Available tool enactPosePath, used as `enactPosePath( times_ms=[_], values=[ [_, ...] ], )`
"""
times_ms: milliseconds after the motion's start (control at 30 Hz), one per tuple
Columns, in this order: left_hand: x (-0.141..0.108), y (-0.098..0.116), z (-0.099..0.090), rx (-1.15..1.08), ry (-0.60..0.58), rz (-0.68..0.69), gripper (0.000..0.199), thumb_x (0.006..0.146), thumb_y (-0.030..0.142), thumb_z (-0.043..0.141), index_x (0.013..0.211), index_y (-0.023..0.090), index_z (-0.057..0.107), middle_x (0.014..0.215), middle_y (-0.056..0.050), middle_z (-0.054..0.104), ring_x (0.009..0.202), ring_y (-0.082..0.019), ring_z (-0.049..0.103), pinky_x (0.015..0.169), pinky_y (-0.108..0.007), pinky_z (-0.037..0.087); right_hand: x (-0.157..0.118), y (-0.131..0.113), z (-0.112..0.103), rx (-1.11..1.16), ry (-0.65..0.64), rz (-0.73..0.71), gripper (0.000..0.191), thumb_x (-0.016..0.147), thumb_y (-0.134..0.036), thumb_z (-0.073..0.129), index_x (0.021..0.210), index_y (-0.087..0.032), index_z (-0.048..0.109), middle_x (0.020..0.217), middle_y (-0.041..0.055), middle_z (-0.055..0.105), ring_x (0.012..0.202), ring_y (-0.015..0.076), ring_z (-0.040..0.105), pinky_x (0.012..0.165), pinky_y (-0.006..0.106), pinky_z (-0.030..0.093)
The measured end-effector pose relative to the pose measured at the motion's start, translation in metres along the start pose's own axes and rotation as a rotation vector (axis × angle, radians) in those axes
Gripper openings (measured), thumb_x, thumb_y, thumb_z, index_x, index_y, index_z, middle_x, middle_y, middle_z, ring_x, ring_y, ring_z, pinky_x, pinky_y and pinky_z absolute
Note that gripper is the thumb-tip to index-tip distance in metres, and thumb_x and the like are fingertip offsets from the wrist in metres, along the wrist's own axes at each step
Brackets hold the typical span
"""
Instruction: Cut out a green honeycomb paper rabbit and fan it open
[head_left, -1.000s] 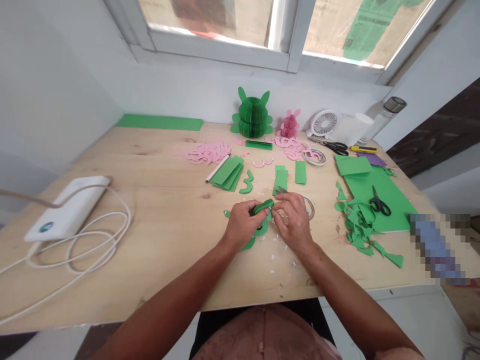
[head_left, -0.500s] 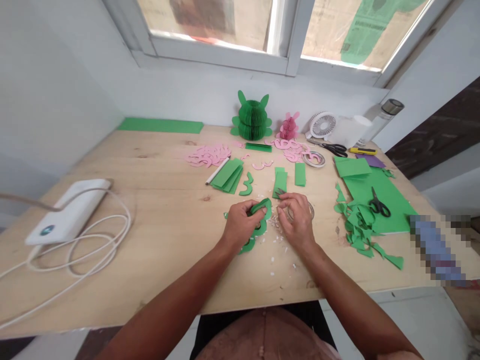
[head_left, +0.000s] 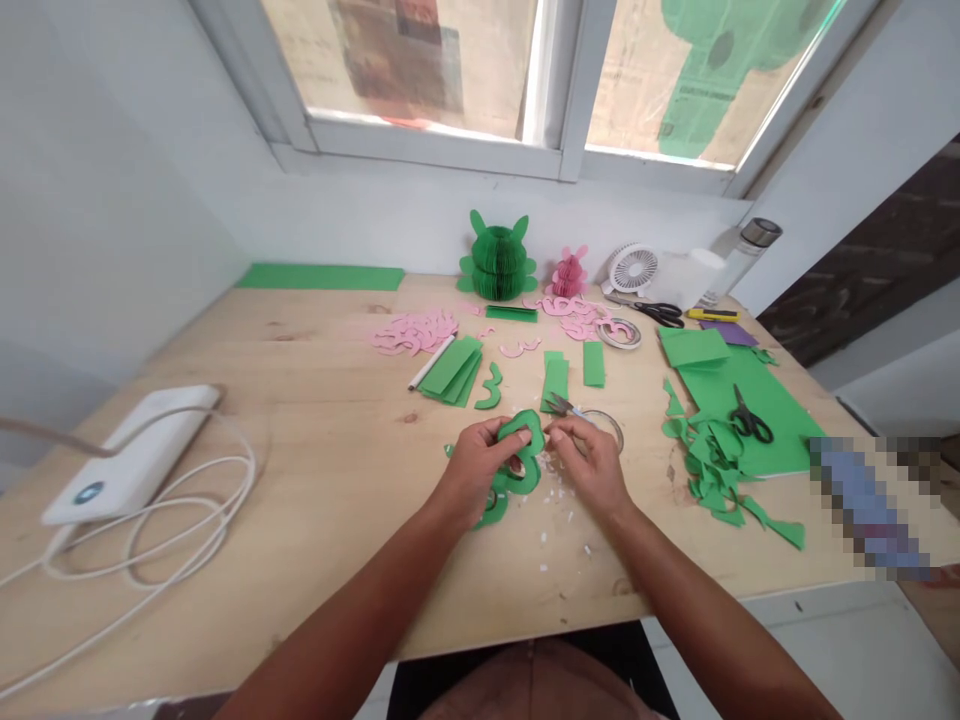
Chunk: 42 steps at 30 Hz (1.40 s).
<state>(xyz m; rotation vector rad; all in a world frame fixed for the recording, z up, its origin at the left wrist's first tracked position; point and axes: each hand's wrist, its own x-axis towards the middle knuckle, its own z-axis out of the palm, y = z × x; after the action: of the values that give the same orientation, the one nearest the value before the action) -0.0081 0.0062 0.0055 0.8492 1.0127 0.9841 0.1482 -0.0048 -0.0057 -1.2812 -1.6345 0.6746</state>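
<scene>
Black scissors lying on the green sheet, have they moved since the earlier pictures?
No. The black scissors lie on the same part of the green sheet; the whole view has shifted instead.

No legible text — round logo (head_left: 88, 494) on white box (head_left: 136, 466) too small.

Under the grip spreads a pale wooden table (head_left: 322, 560), its knots showing. Beyond the grip, a white wall (head_left: 360, 225) carries a window frame (head_left: 571, 110), daylight bright along its lower edges. Left of the grip rises another pale wall (head_left: 97, 210); to the right, pale floor (head_left: 817, 640) and a dark brown panel (head_left: 885, 275).
</scene>
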Motion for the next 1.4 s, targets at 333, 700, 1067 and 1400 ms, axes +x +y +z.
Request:
enactPosePath(
  times_ms=[333,700,1067,1400],
  values=[
    [-0.003,0.0,0.005,0.043,0.056,0.106,0.02,0.06,0.025,0.073,0.071,0.016,0.06,0.062,0.003,0.056,0.048,-0.007,0.046,0.049,-0.02,0.04,-0.001,0.005,0.008,0.421,-0.114,0.245,0.018,0.074,-0.034,0.064,0.067,-0.018,0.059,0.059,-0.0027,0.054,0.056,0.0119,0.049,0.056,0.024,0.039],
    [-0.003,0.003,0.002,-0.204,-0.006,-0.079,0.026,0.069,0.038,0.067,0.08,0.014,0.069,0.083,-0.007,0.07,0.063,-0.014,0.06,0.062,-0.025,0.049,0.004,0.007,0.009,0.622,-0.013,0.472,0.023,0.063,-0.039,0.07,0.063,-0.019,0.058,0.057,-0.003,0.058,0.049,0.0106,0.05,0.048,0.022,0.038],
    [-0.003,0.005,-0.001,-0.043,-0.208,-0.079,0.029,0.063,0.023,0.072,0.092,0.015,0.071,0.082,-0.007,0.069,0.071,-0.013,0.058,0.063,-0.022,0.045,0.004,0.008,0.009,0.525,-0.03,0.362,0.016,0.067,-0.033,0.067,0.065,-0.018,0.059,0.054,-0.0037,0.057,0.05,0.0105,0.05,0.052,0.023,0.041],
    [0.0,-0.004,-0.002,0.055,-0.061,-0.006,0.024,0.062,0.032,0.074,0.079,0.016,0.07,0.073,-0.004,0.067,0.062,-0.012,0.056,0.058,-0.023,0.043,0.001,0.01,0.009,0.426,-0.127,0.294,0.02,0.075,-0.037,0.061,0.069,-0.018,0.06,0.059,-0.0017,0.058,0.055,0.0123,0.052,0.054,0.024,0.041]
  ],
)
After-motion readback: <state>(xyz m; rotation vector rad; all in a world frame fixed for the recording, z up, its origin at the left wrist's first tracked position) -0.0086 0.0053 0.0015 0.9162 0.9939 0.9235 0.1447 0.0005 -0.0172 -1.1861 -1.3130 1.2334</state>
